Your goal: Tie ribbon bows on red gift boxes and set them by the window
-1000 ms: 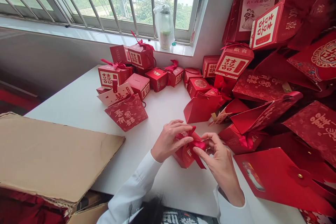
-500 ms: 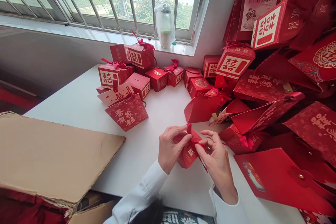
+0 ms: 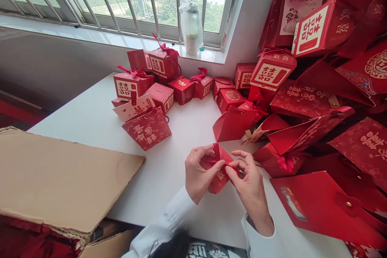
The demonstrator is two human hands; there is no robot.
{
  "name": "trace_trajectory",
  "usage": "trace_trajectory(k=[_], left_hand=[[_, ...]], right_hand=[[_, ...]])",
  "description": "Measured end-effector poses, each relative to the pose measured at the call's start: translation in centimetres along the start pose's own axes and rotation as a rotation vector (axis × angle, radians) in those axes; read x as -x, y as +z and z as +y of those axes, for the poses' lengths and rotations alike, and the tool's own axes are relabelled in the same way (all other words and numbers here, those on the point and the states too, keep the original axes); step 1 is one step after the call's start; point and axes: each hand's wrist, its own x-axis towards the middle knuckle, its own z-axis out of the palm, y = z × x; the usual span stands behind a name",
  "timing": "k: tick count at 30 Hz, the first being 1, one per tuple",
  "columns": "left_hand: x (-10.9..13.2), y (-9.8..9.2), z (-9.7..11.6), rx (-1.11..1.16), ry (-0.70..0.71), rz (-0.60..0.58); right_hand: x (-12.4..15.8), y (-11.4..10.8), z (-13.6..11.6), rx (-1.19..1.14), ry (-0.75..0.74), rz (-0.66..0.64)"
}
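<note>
A small red gift box (image 3: 218,181) with pale characters on its side stands on the white table (image 3: 181,145) between my hands. Red ribbon (image 3: 217,151) runs over its top. My left hand (image 3: 198,173) is at the box's left, its thumb and fingers pinching the ribbon at the top. My right hand (image 3: 249,179) pinches another part of the ribbon between thumb and index finger at the box's right, the other fingers curled. The fingers partly hide the box top and the ribbon's crossing.
Red boxes (image 3: 181,90) line the table's back edge, with a trapezoid bag (image 3: 148,129) nearer. Red boxes and envelopes (image 3: 326,205) pile up at the right. A cardboard box (image 3: 66,181) stands front left. A bagged bottle (image 3: 191,32) is on the windowsill.
My left hand has moved slightly right, its thumb now closer to my right fingertips over the box top. My right hand keeps its pinch on the ribbon. The view has shifted slightly.
</note>
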Motion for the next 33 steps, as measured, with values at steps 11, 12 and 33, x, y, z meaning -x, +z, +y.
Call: trace_trajectory(k=[11, 12, 33], left_hand=[[0.1, -0.3, -0.5, 0.068, -0.004, -0.015], [0.1, -0.2, -0.5, 0.057, -0.002, -0.01], [0.3, 0.3, -0.8, 0.043, 0.016, 0.035]], right_hand=[[0.0, -0.1, 0.2, -0.069, 0.027, -0.014], [0.0, -0.1, 0.2, -0.06, 0.026, -0.014], [-1.0, -0.6, -0.4, 0.048, -0.021, 0.143]])
